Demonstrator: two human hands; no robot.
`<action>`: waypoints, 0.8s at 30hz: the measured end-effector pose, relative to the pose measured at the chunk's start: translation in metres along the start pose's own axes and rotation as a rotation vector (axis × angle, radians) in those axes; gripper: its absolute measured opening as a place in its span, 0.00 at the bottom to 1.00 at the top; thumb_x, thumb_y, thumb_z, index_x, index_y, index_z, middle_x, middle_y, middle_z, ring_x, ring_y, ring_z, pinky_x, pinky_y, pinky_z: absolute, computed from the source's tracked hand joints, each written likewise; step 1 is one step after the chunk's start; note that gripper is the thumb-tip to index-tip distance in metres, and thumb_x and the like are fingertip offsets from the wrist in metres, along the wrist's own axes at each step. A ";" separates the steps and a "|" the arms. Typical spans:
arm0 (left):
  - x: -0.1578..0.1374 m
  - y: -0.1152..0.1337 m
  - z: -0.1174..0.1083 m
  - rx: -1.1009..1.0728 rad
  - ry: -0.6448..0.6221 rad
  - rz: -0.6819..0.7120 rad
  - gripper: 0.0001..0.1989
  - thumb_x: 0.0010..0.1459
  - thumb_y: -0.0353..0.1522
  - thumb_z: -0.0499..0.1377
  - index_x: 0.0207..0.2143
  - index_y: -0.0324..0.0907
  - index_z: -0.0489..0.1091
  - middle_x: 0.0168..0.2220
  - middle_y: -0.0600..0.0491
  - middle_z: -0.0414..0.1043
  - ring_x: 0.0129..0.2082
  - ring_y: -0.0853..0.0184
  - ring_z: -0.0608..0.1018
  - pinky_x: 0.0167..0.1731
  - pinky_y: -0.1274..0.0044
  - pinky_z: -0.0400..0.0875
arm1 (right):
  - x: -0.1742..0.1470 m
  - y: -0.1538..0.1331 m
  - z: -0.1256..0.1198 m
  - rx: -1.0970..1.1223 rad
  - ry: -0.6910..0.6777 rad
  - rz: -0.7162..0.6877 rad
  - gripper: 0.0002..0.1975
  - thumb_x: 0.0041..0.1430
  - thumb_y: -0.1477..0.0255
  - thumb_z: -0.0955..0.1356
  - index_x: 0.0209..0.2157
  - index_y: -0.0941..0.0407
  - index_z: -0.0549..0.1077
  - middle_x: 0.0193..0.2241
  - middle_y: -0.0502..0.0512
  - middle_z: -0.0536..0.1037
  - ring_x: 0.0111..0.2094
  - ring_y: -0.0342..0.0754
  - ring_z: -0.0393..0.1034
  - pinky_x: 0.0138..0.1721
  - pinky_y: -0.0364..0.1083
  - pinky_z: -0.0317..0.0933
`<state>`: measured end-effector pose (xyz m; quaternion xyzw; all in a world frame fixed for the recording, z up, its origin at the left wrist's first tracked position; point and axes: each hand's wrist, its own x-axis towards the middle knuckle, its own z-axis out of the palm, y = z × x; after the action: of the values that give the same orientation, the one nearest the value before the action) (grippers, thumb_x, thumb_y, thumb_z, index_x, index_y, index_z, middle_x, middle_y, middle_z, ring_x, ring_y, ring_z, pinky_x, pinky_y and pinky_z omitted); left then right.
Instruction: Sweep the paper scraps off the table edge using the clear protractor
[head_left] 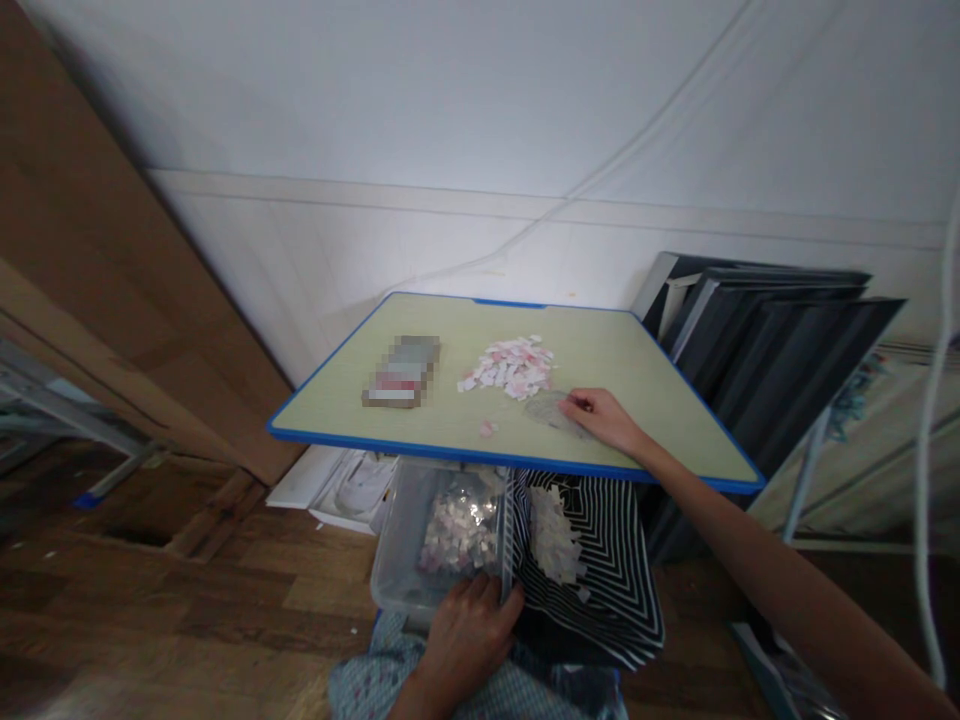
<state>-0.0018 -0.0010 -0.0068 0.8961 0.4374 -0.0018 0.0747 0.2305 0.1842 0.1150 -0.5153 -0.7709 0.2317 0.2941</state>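
My right hand is over the right half of the table, its fingers closed on a clear plastic bag that lies flat on the tabletop. Just left of the bag is a loose pile of small pale pink and white pieces. A couple of stray pieces lie nearer the front edge. Below the table, my left hand has its fingers curled over the near rim of a clear plastic bin. Inside the bin sits a shiny bag of similar small pieces.
A pixelated flat object lies on the left of the blue-edged table. Beside the bin, a black-and-white striped bag holds pale pieces. Dark panels lean at right; a large brown board stands at left.
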 end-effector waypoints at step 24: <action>-0.001 0.002 0.000 -0.021 -0.003 -0.006 0.18 0.57 0.31 0.55 0.52 0.43 0.62 0.40 0.46 0.73 0.41 0.59 0.74 0.38 0.68 0.71 | 0.034 -0.049 0.057 0.023 -0.146 -0.202 0.17 0.54 0.69 0.63 0.15 0.55 0.54 0.15 0.44 0.55 0.20 0.39 0.50 0.24 0.42 0.45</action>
<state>-0.0009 -0.0027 -0.0064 0.8941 0.4399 0.0012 0.0845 0.1489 0.1954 0.1141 -0.4134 -0.8356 0.2466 0.2648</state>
